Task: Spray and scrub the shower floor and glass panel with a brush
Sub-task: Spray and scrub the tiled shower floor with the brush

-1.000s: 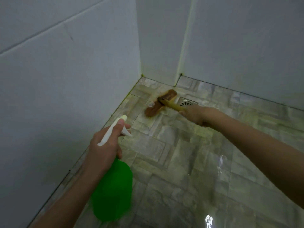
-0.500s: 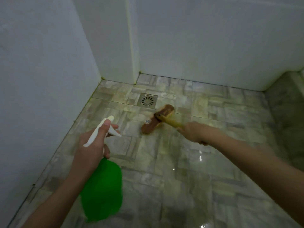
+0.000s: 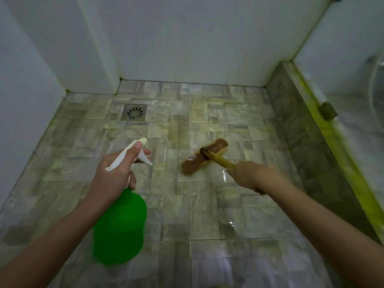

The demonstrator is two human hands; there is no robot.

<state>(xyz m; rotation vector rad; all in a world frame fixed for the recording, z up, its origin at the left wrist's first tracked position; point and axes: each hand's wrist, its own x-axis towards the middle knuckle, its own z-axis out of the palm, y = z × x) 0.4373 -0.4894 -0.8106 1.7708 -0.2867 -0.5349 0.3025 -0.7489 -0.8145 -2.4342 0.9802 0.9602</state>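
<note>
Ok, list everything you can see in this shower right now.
spray bottle: one, green with white trigger top, held over the floor, lower left
brush: one, brown head, yellow handle, head down on the floor, centre
drain: one, grey metal, floor, back left
floor: one, grey-green tiles, wet glints
walls: several faces, white, back and left
curb: one, grey stone, right side
glass panel: one, clear, above curb, right
left hand: one, grips spray bottle
right hand: one, grips brush handle

Brown brush (image 3: 204, 157) rests bristles-down on wet tiled floor (image 3: 207, 215), green spray bottle (image 3: 119, 227) tilted above.
</note>
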